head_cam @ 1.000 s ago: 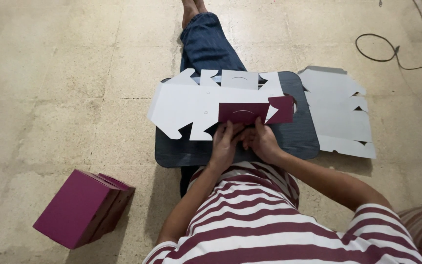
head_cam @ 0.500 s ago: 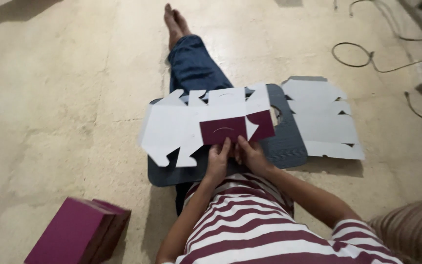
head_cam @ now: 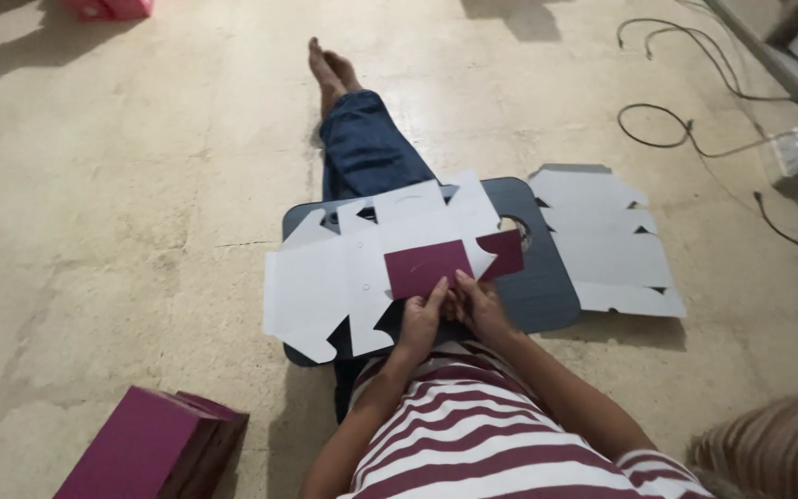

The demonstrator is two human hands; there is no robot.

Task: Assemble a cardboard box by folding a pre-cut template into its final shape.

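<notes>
A flat die-cut cardboard box blank (head_cam: 344, 273), white on the upper face, lies on a dark grey board (head_cam: 538, 277) over my lap. One panel (head_cam: 427, 266) is folded over and shows its maroon side. My left hand (head_cam: 420, 322) presses on the near edge of that maroon panel, thumb on top. My right hand (head_cam: 477, 305) sits right beside it, fingers on the same folded panel. A smaller maroon flap (head_cam: 502, 251) sticks out to the right of it.
A stack of white flat blanks (head_cam: 607, 245) lies on the floor right of the board. A pile of maroon folded pieces (head_cam: 154, 448) sits at lower left. Black cables (head_cam: 685, 102) run across the floor at upper right. My outstretched leg (head_cam: 362, 148) points away.
The view has tilted up and shifted, so the board and blank now sit lower and more to the right. Both hands stay on the maroon panel, pressing it down.
</notes>
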